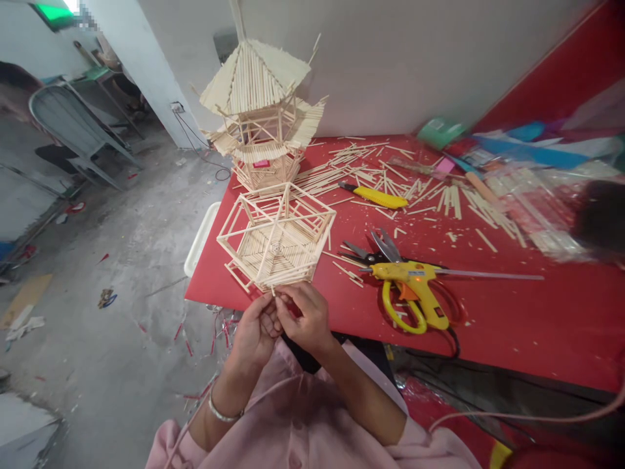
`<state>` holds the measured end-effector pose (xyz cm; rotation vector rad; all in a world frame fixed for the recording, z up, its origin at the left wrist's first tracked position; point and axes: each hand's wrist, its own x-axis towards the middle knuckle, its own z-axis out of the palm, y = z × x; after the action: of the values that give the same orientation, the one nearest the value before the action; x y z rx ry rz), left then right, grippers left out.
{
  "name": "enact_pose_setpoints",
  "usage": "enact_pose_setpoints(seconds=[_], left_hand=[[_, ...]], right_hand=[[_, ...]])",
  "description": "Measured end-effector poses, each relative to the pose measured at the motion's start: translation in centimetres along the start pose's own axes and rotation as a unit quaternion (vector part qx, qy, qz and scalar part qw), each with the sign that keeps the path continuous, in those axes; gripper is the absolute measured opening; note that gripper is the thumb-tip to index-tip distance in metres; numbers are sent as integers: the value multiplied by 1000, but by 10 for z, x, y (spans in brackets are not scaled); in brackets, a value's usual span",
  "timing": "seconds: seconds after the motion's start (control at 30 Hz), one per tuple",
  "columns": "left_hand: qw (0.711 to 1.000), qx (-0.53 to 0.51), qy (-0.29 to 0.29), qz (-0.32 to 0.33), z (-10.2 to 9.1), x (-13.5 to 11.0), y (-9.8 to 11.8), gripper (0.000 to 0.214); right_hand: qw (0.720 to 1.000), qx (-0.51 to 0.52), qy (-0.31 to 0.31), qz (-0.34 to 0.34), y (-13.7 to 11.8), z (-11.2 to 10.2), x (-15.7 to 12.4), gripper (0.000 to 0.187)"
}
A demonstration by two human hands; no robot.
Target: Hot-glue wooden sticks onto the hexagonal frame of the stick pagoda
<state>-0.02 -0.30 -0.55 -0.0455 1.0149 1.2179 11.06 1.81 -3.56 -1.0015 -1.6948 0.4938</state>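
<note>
Both my hands meet at the near edge of a six-sided wooden stick frame, whose base is a web of sticks. My left hand is closed, its thumb and finger pinched at the end of a small wooden stick. From the other side my right hand pinches the same spot, fingers curled. Whether the stick touches the frame I cannot tell. Behind the frame stands a tiered stick pagoda with slatted roofs.
On the red table lie a yellow glue gun with a glue stick in it, yellow-handled scissors, a yellow utility knife and scattered wooden sticks. Plastic packets lie at the right. A person is near a chair at left.
</note>
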Motion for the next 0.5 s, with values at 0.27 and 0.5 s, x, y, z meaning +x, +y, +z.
enact_pose_setpoints(seconds=[0.27, 0.5], left_hand=[[1000, 16, -7, 6, -2, 1, 0, 14], [1000, 3, -1, 5, -1, 0, 0, 11]], right_hand=[[1000, -3, -6, 5, 0, 0, -1, 20], [1000, -3, -3, 0, 0, 0, 0, 20]])
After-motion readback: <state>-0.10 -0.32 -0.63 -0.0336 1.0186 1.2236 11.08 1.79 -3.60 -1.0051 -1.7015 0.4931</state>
